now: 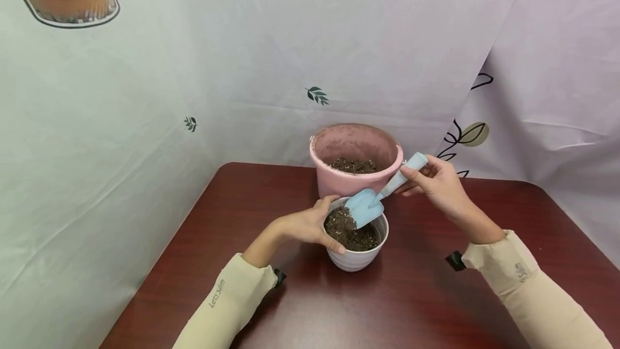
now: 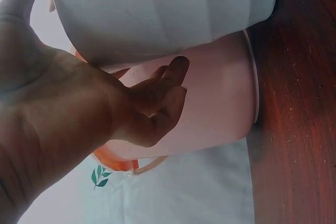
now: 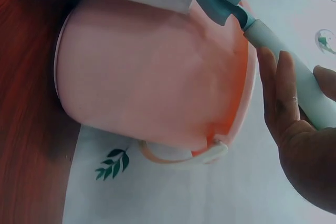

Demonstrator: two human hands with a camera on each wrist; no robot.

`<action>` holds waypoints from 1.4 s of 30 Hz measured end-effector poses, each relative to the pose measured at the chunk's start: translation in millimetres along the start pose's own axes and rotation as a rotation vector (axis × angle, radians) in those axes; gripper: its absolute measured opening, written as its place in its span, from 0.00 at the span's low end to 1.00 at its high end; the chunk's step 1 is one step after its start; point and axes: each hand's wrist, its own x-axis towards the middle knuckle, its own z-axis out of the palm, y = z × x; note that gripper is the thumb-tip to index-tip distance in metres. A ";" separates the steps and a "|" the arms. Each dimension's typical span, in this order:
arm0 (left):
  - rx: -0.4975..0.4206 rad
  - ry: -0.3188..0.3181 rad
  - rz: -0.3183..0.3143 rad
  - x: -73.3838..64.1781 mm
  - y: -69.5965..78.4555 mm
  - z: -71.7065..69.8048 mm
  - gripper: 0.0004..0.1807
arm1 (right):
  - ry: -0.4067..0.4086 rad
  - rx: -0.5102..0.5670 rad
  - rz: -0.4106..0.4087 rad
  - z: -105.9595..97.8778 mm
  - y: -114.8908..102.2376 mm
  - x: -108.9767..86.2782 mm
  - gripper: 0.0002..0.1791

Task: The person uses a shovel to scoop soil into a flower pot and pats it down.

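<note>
A white pot stands on the table with dark soil in it. My left hand grips its left side, thumb along the near rim and fingers round the far side. In the left wrist view, the curled fingers show beside the pot's wall. My right hand holds a light blue trowel by its handle, between thumb and fingers. The blade tilts down into the pot, its tip at the soil. Behind the pot is a pink bucket with more soil low inside.
All of this stands on a dark red wooden table. White printed cloth hangs close behind the bucket and along the left side. The bucket's handle hangs down at its side in the right wrist view.
</note>
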 end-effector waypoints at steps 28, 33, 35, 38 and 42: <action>0.024 -0.009 0.007 2.5 -2.4 -0.3 0.61 | -0.041 -0.320 -0.237 -6.1 -24.6 -5.7 0.13; 0.045 -0.009 0.008 3.1 -2.0 -0.6 0.62 | -0.071 -0.274 -0.270 -7.7 -23.6 -3.5 0.11; 0.057 -0.011 0.004 3.1 -2.2 -0.8 0.62 | -0.086 -0.245 -0.286 -8.9 -23.0 -2.4 0.11; 0.081 -0.010 -0.003 1.5 -1.8 -2.2 0.65 | -0.139 -0.208 -0.316 -10.5 -20.8 -0.4 0.12; 0.072 0.019 -0.013 -2.0 -0.3 -6.6 0.68 | -0.202 -0.149 -0.353 -10.6 -19.0 1.1 0.13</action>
